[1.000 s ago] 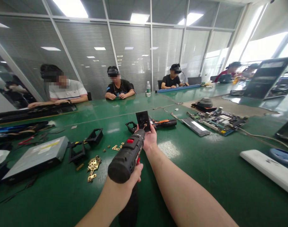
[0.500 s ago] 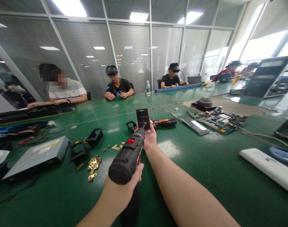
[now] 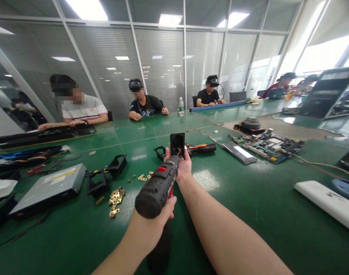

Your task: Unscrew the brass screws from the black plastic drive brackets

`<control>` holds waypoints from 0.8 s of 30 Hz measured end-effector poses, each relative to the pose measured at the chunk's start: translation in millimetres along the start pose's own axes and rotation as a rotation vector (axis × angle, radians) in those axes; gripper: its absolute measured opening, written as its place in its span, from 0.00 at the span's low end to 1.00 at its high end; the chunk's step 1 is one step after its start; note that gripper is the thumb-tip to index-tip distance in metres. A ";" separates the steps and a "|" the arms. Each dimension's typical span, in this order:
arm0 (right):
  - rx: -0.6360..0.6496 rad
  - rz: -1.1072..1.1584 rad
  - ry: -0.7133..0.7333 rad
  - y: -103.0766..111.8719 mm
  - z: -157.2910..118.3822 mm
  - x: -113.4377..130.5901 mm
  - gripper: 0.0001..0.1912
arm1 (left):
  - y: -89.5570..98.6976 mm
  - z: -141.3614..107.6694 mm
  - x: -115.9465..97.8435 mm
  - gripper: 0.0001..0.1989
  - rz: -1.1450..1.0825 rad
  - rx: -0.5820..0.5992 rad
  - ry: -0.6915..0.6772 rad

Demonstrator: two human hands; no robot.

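My left hand grips a black cordless drill with red switches. Its handle hangs below my wrist. My right hand is closed around a small black plastic housing, held upright with its open side facing me. Gold-coloured parts show inside the housing. The drill's front end points into it; whether the bit touches a screw is too small to tell. Behind my right hand lies another tool, black and orange. A black plastic frame is just left of the housing.
Brass pieces lie left of the drill, near black frames and an optical drive. To the right are a flat dark device, a circuit board and a white bar. Several people sit across the green table.
The view has shifted slightly, moving everything a little to the right. The housing has turned so its open inside faces me more squarely. Both hands keep their holds.
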State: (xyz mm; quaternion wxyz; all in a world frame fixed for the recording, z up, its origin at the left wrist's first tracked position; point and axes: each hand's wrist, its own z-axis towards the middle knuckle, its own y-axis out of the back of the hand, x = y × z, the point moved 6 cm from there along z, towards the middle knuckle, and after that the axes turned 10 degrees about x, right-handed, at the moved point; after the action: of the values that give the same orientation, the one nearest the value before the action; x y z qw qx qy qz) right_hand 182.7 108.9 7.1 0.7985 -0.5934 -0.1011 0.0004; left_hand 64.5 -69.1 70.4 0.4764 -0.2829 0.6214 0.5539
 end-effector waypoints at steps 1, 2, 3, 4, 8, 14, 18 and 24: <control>-0.003 -0.001 0.011 2.3 0.6 1.3 0.25 | 0.1 0.1 0.1 0.14 -0.002 -0.004 0.004; -0.006 -0.002 0.021 4.6 1.2 2.7 0.23 | 0.2 0.1 0.1 0.14 -0.006 -0.008 0.009; -0.009 -0.003 0.031 6.6 1.7 4.0 0.21 | 0.2 0.0 -0.1 0.14 -0.011 -0.009 0.013; -0.011 -0.003 0.040 8.2 2.1 5.0 0.20 | 0.1 -0.1 -0.6 0.14 -0.015 -0.009 0.014; -0.014 0.000 0.059 9.6 2.7 5.4 0.19 | -0.3 -0.5 -4.1 0.13 -0.022 -0.010 0.000; -0.013 0.005 0.069 6.2 2.7 2.9 0.21 | -0.1 0.6 -1.0 0.14 -0.009 -0.034 0.016; -0.013 0.007 0.088 6.7 3.0 4.4 0.22 | 1.1 0.8 -5.6 0.15 -0.012 -0.022 0.045; -0.014 0.010 0.101 10.7 4.5 5.8 0.20 | 0.6 1.2 -14.9 0.16 -0.014 0.018 0.079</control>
State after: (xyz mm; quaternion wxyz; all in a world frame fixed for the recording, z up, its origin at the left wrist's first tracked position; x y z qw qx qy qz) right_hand 188.9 117.0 -0.9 0.7984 -0.5988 -0.0575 -0.0265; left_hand 70.0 -70.4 84.3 0.4580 -0.3046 0.6428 0.5332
